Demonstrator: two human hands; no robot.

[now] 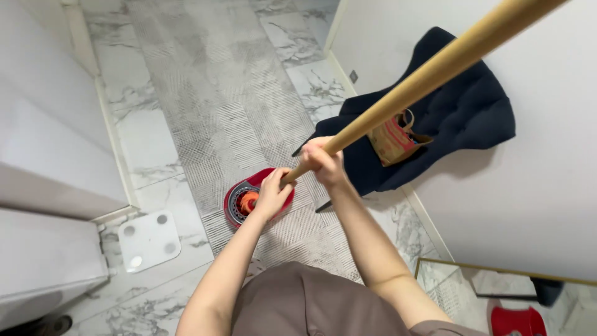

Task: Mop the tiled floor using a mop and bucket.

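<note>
Above red mop bucket (258, 198): L hand (272, 194) + R hand (324, 162) on wooden pole (429, 71).

A bucket (239, 200) stands on the floor (205, 93) in the middle of the view, straight before the person. A long pole (429, 68) rises out of it, slanting up to the right. The left hand (272, 194) grips the pole low, just above the bucket; the right hand (324, 163) grips it just above the left. A flat scale (149, 239) lies on the floor left of the bucket, near a cabinet (43, 255). Right of the pole, a chair (460, 112) stands against the wall (547, 174), a bag (393, 138) on its seat. A mirror (497, 298) leans at the lower right.
</note>
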